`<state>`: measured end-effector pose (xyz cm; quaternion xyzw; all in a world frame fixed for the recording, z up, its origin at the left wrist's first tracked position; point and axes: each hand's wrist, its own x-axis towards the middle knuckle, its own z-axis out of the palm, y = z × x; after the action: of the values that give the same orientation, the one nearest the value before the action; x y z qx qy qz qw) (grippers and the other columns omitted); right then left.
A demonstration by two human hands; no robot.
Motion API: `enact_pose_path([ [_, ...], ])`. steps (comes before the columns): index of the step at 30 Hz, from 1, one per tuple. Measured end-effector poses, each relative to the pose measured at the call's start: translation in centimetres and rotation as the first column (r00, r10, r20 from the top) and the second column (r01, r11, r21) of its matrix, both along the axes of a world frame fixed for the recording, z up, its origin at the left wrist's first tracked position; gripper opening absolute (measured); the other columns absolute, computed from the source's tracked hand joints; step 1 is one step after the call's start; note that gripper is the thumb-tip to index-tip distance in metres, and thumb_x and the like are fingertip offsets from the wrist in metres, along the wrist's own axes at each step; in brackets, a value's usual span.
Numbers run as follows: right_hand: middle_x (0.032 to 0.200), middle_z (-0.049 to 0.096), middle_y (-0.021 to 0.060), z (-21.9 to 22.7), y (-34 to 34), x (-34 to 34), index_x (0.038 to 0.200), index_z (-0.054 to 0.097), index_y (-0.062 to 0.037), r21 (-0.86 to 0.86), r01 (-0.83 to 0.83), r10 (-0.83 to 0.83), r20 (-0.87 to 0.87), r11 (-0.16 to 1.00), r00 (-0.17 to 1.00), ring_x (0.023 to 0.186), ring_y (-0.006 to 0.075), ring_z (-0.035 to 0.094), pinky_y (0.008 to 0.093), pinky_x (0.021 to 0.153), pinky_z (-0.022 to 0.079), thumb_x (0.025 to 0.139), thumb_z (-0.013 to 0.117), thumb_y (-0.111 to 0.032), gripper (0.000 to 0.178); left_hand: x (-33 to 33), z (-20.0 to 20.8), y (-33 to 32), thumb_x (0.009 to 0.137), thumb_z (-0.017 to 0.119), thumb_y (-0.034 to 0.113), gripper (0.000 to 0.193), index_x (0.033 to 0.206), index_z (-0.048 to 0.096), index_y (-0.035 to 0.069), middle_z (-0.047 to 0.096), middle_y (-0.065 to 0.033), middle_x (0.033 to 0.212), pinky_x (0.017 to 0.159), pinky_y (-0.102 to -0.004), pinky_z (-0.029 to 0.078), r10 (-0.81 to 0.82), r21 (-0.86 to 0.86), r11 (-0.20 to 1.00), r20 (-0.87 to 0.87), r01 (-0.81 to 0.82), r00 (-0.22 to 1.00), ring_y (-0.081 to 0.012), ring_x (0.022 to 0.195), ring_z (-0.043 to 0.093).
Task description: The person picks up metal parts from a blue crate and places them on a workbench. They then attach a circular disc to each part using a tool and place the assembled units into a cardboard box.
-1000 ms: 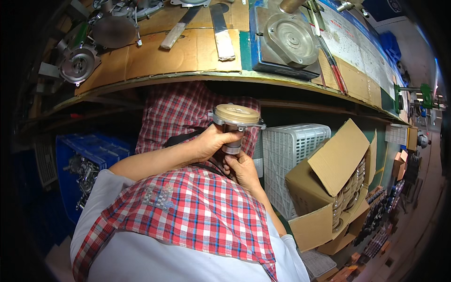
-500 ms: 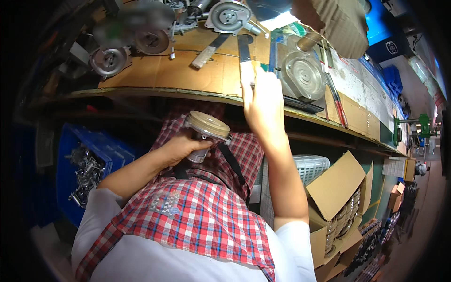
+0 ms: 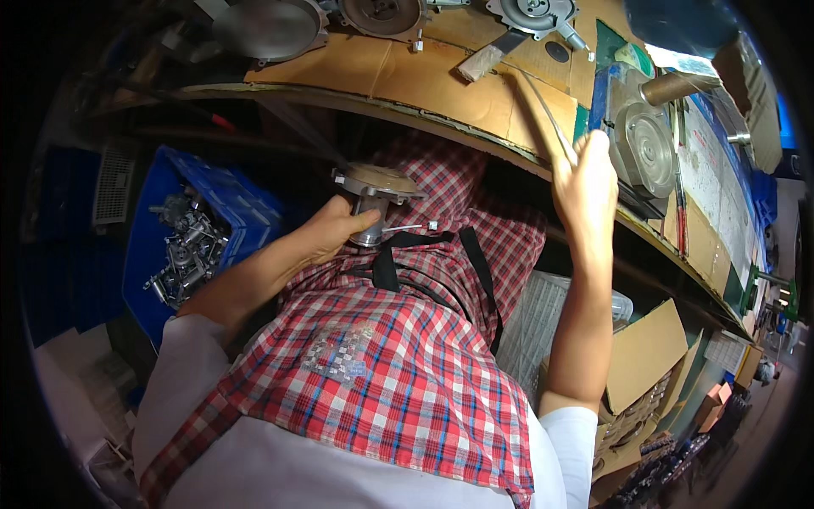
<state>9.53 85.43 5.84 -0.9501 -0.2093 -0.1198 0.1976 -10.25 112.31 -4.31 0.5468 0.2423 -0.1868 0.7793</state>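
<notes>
My left hand (image 3: 329,227) is closed round the cylindrical stem of a metal housing (image 3: 370,219), held above my lap. A round tan disc (image 3: 380,176) tops the housing, and a thin lead with a small white connector (image 3: 432,226) hangs from it. At the bench's front edge, my right hand (image 3: 587,182) grips a long thin blade (image 3: 549,114), seen nearly edge-on and pointing up over the bench. Its handle is mostly hidden in my fingers. A second flat tool with a worn, wrapped handle (image 3: 483,64) lies on the cardboard bench cover (image 3: 449,81).
Several round metal housings (image 3: 381,15) line the back of the bench. Right of my hand sits a fixture with a round metal plate (image 3: 646,146). A blue bin (image 3: 246,199) of metal parts stands at my left, an opened carton (image 3: 649,352) at lower right.
My right hand has lifted the blade off the bench and tilted it up. My left hand keeps hold of the housing, now more upright. The whole view has shifted.
</notes>
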Motion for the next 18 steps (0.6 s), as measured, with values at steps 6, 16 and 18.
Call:
enact_pose_path([
  [6,0.083,0.059,0.0159,3.8,-2.3,-9.4,0.125,0.058,-0.0118,0.169,-0.261,0.310,-0.450,0.950,0.837,0.068,0.0319,0.063,0.0416,0.062,0.051,0.089,0.066,-0.010,0.037,0.7,0.0,-2.0,0.081,0.071,-0.002,0.055,0.133,0.053,0.004,0.061,-0.0065,0.120,0.097,-0.0334,0.044,-0.005,-0.045,0.999,0.069,0.009,0.998,-0.0177,0.110,0.057],
  [16,0.076,0.055,0.0152,5.0,-1.5,-10.2,0.125,0.065,-0.0179,-0.016,-0.424,0.325,-0.618,0.906,0.716,0.061,0.0314,0.061,0.0420,0.056,0.050,0.095,0.062,-0.025,0.031,1.8,-0.1,-2.7,0.078,0.067,-0.008,0.054,0.130,0.057,0.003,0.062,-0.0062,0.119,0.093,-0.0299,0.047,-0.050,-0.001,0.999,0.002,0.050,0.999,-0.0160,0.108,0.057],
  [18,0.077,0.056,0.0160,4.8,-1.3,-10.2,0.125,0.065,-0.0174,0.001,-0.419,0.324,-0.634,0.908,0.702,0.062,0.0331,0.061,0.0430,0.056,0.050,0.095,0.062,-0.025,0.031,1.8,-0.1,-2.6,0.078,0.067,-0.008,0.053,0.129,0.058,0.004,0.062,-0.0061,0.118,0.093,-0.0298,0.047,-0.066,0.013,0.998,-0.018,0.066,0.998,-0.0158,0.108,0.057],
])
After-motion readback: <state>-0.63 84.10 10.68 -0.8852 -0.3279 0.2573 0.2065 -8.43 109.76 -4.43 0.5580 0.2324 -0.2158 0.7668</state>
